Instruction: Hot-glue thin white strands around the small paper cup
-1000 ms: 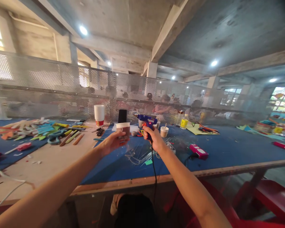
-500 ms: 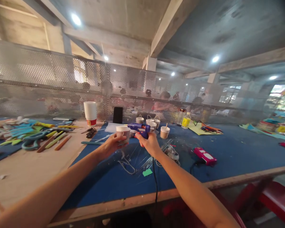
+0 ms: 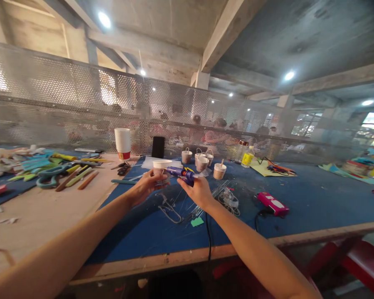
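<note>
My left hand (image 3: 148, 185) is closed round a paper cup (image 3: 162, 165) with a white rim and a greyish lower part. My right hand (image 3: 198, 189) grips a blue glue gun (image 3: 179, 172), whose front end meets the side of the cup. From my right hand a black cord runs down over the table's front edge. Behind the glue gun stand several small cups with handles, among them a grey one (image 3: 187, 156). A cup with a stick (image 3: 219, 170) is to their right.
A stack of white cups (image 3: 122, 143) stands at the back left, near a black phone (image 3: 158, 147). Scissors (image 3: 51, 177) and pens lie left. A tangle of string (image 3: 229, 200), a pink device (image 3: 273, 204) and a yellow-labelled bottle (image 3: 247, 158) are right. Perforated metal screens the back.
The glue gun has turned, and its front end is now lower against the cup. My left hand still holds the cup. The whole view has shifted slightly.
</note>
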The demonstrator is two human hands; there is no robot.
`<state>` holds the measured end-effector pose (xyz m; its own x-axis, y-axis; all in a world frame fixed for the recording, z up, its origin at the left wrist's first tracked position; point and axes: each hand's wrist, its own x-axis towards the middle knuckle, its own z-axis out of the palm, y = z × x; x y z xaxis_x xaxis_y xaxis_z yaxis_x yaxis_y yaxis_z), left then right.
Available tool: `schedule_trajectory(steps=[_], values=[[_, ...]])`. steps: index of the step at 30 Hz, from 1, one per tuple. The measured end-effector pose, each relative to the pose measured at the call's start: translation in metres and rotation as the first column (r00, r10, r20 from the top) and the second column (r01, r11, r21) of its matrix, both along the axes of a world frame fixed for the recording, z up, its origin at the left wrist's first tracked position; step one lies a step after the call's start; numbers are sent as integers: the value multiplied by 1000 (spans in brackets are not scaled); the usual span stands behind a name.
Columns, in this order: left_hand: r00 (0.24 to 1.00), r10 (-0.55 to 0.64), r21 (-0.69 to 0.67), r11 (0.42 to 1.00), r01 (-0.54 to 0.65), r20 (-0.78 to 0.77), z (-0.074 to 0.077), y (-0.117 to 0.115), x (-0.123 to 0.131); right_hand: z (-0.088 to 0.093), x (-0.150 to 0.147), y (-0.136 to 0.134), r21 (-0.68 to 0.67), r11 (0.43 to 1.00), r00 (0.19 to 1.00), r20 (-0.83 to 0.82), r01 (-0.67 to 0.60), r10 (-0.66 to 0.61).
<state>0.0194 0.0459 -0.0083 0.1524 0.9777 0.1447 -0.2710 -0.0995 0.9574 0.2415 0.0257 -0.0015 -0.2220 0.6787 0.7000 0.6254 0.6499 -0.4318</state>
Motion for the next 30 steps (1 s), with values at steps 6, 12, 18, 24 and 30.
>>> schedule_trajectory(steps=[6,12,18,24,30], values=[[1000,-9,-3,1000,9,-7,1,0,-1,-3,1,1,34,999,1000,18,5,-6],[1000,8,-14,1000,-9,-19,0,0,0,-3,1,-1,47,997,990,120,63,-68],[1000,0,-9,1000,0,-22,-2,2,-1,-2,2,-2,44,997,988,138,68,-74],[1000,11,-14,1000,-12,-23,-2,2,0,-2,3,-2,48,997,991,124,54,-59],[1000,1,-23,1000,-2,-19,-3,3,-1,-2,3,-2,59,997,991,120,51,-58]])
